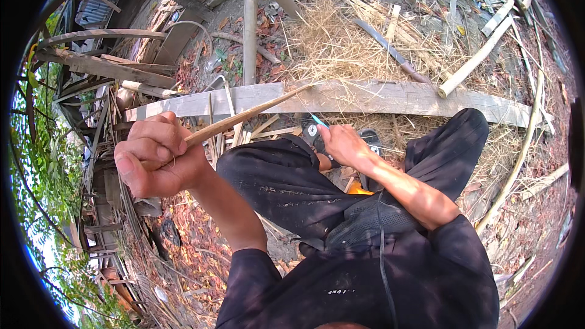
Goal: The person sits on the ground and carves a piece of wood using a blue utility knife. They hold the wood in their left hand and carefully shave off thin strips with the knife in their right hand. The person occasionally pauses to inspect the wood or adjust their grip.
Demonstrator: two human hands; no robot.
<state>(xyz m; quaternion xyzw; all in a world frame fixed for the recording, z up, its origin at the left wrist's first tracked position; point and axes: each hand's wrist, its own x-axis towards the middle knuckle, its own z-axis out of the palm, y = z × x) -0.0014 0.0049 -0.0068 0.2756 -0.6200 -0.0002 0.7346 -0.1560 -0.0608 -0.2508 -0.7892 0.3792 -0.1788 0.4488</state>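
My left hand (159,157), raised at the left, is closed in a fist around one end of a long, thin wooden stick (247,114). From the fist the stick slants up to the right, and its narrow tip lies over a grey plank (405,96). In front of my lap, my right hand (345,145) is closed on a small knife (319,122). Only its short, pointed, bluish blade shows; the handle is hidden in the fingers. The blade is below the stick's tip, apart from it.
Beyond the plank, a machete (390,47) rests on a heap of pale shavings (326,36). A light pole (475,58) slants at the right. Wooden posts and beams (116,72) crowd the left. Thin slats (268,131) lie near my bent legs, and something orange (358,189) lies between them.
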